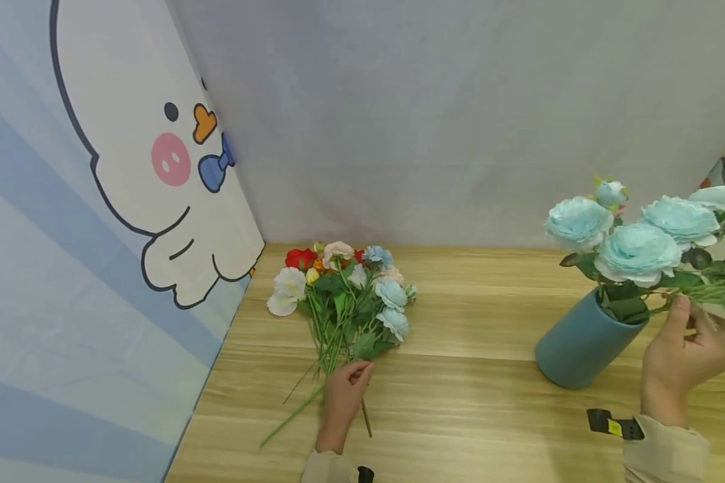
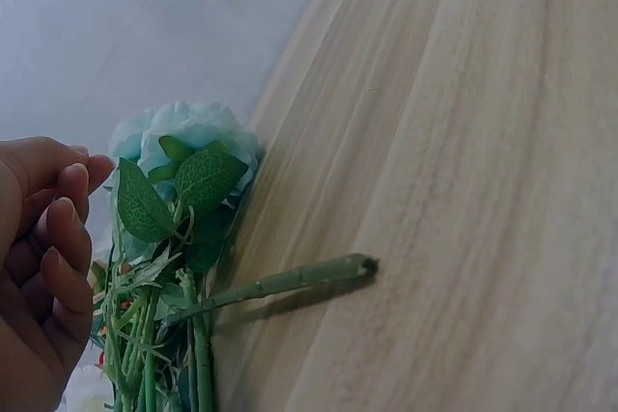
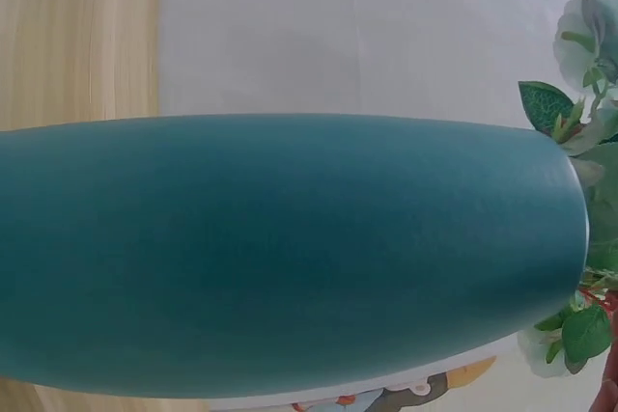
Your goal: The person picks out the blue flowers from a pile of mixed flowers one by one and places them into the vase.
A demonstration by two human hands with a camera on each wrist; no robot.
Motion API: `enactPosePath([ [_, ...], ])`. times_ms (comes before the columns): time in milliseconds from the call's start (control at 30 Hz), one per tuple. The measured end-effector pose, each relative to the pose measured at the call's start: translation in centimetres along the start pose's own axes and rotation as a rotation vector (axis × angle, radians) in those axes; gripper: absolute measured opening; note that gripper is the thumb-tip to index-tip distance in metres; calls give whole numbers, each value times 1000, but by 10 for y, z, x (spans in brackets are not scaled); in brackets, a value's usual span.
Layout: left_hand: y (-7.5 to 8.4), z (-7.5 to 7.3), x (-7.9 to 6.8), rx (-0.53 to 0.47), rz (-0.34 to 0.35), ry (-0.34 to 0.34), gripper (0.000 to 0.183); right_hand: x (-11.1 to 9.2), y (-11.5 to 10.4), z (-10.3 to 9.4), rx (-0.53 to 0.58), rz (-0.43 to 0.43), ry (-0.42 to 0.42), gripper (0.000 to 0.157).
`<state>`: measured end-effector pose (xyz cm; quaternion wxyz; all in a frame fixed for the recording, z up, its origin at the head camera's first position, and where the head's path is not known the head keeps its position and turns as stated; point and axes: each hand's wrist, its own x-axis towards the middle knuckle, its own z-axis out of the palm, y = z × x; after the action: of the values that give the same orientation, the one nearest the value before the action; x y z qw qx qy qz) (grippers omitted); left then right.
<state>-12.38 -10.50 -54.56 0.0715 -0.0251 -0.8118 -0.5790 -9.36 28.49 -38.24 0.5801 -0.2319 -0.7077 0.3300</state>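
Fingers and thumb of my right hand come together at the lip of the blue-green vase, pinching a thin green stem; the vase stands on the wooden table, with pale blue flowers and dark leaves crowding above its mouth; my left hand has its fingers loosely curled and close together, with nothing seen between them, just beside the stems of a mixed bunch lying well apart from the vase; red, white, peach and pale blue heads fan away from me, and one thick cut stem juts out over the wood.
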Motion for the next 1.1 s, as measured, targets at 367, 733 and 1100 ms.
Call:
enactPosePath([
  [367, -5, -2, -1, -26, 6, 11, 15, -8, 5, -5, -80, 27, -6, 36],
  [733, -4, -4, 1, -11, -48, -23, 19, -26, 10, -1, -31, 134, -33, 29],
  [1100, -5, -4, 2, 24, -21, -11, 18, -29, 0, -9, -98, 251, -128, 24],
])
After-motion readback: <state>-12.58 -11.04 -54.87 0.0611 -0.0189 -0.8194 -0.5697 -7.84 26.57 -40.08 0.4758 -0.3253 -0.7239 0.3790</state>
